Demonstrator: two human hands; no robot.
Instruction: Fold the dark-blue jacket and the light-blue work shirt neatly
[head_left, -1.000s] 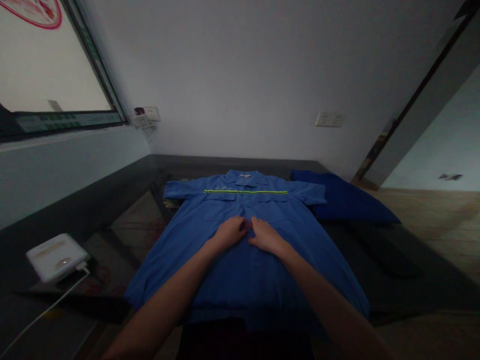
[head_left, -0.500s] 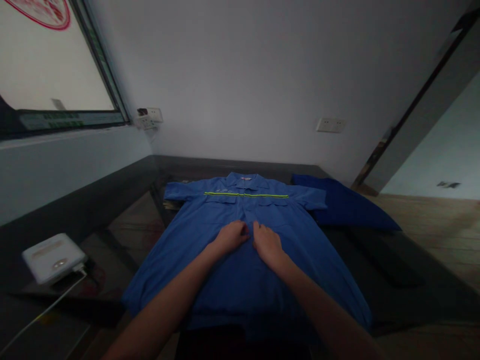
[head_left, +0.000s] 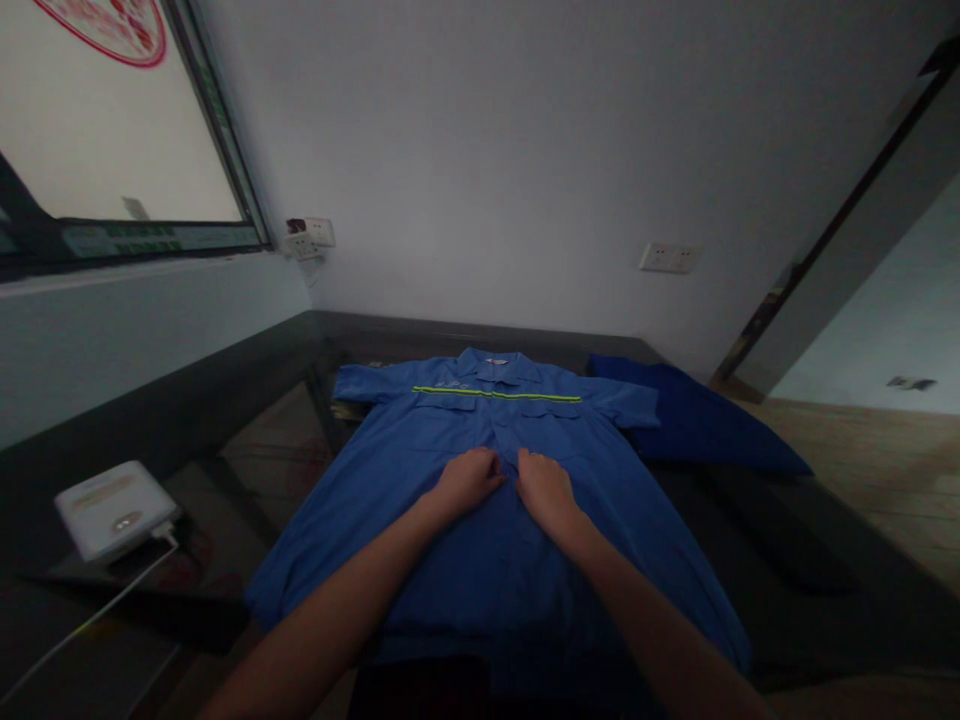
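A blue short-sleeved work shirt lies spread front up, its collar toward the wall and a yellow-green stripe across the chest. At the middle of its front, below the chest pockets, my left hand is closed, its fingertips pinching cloth along the button placket. Just across a small gap, my right hand has its fingers curled on the other side of the same placket. The cloth between the two hands is slightly raised. Any button under the fingers is too small or hidden to make out.
The shirt rests on a dark table. A darker blue folded cloth lies to the right, partly under a sleeve. At left stands a white box-like device with a white cable. Wall sockets sit behind.
My hands have moved slightly apart and a little toward me along the placket. The view has shifted a bit. The shirt stays in place.
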